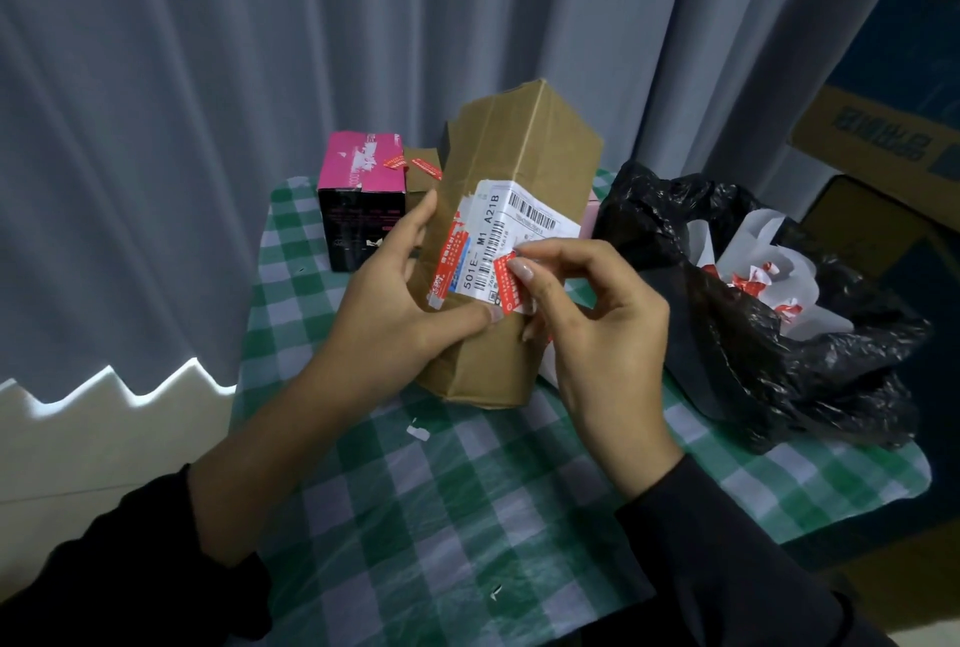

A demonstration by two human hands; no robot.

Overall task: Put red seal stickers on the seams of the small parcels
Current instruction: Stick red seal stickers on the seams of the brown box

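Note:
A brown cardboard parcel [514, 163] with a white shipping label stands tilted above the checked table. My left hand [395, 303] grips its left side, thumb pressed across the front below the label. My right hand [597, 329] pinches a red seal sticker [511, 285] against the label's lower edge, thumb on top of it. Another red sticker [451, 257] runs along the label's left edge. Behind stand a pink-and-black box [361, 199] and a small brown box [422, 179], each with a red sticker on top.
A black plastic bag [779, 366] holding white backing paper and red sticker scraps lies at the right of the green checked tablecloth [441, 516]. Small paper scraps lie on the cloth. Grey curtains hang behind; cardboard boxes [878, 137] stand at far right.

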